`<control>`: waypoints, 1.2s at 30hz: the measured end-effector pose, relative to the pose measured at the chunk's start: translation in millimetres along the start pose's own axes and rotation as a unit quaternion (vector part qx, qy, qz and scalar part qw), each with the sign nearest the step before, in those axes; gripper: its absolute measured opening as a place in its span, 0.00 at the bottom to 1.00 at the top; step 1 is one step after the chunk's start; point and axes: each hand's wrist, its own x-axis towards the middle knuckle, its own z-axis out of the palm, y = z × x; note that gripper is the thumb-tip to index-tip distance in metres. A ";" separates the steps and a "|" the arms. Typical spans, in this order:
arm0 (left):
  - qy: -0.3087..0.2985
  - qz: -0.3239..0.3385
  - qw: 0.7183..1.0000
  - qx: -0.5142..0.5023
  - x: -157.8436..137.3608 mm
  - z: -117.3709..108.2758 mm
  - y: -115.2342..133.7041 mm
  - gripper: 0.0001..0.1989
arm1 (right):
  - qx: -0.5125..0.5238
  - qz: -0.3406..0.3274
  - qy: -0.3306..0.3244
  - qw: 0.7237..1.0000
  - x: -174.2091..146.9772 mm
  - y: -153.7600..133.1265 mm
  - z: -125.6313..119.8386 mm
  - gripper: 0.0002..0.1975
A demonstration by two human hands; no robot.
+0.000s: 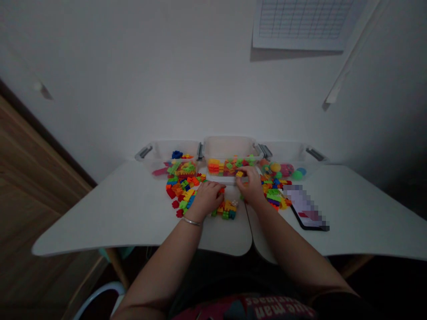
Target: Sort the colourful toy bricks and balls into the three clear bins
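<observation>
My right hand (pixel 251 185) pinches a small yellow toy brick (pixel 239 174) between thumb and fingers, just in front of the middle clear bin (pixel 230 146). Lower and to the left, my left hand (pixel 209 198) has its fingers curled over an orange toy brick (pixel 222 190), partly hidden by the fingers. A loose pile of coloured bricks (pixel 182 193) spreads under and left of that hand. Yellow and green bricks (pixel 228 209) lie beside its thumb. Another pile of bricks (pixel 273 194) sits right of my right hand. Orange, yellow and green bricks show inside the middle bin.
A left clear bin (pixel 156 151) holds bricks and pink pieces; a right clear bin (pixel 287 151) holds coloured balls. A phone (pixel 305 209) lies on the right of the white table (pixel 133 209). A seam (pixel 249 222) splits the tabletop. The wall stands behind the bins.
</observation>
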 end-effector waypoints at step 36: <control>0.004 0.010 1.000 -0.007 1.3 -1.3 -1.3 0.17 | -0.192 0.021 -0.146 0.970 64.2 7.0 -12.7 0.17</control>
